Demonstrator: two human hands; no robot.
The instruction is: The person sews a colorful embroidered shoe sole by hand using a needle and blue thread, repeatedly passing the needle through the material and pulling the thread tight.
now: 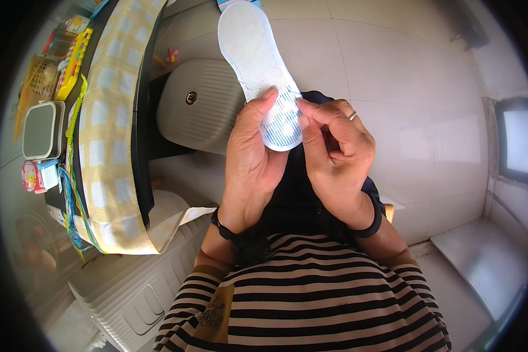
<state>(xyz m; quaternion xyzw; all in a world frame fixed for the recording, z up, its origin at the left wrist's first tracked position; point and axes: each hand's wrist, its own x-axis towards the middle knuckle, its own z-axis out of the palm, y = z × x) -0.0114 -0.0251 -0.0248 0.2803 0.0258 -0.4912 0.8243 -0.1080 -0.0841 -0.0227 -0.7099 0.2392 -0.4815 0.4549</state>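
A white shoe insole (255, 53) with rows of blue stitches (281, 123) over its lower end is held in front of my lap. My left hand (255, 149) grips that end, thumb on top along the left side and the other fingers underneath. At the right edge, the thumb and forefinger of my right hand (339, 141) pinch close to the stitching. A short blue thread lies slantwise near those fingertips. Any needle between them is too small or hidden to make out.
On my left stands a table with a yellow-and-white checked cloth (108, 110). It carries bundled coloured threads (72, 207), a grey-lidded box (43, 130) and a yellow tray (73, 64). A ribbed plastic stool (202, 105) stands beyond it, on the tiled floor (391, 66).
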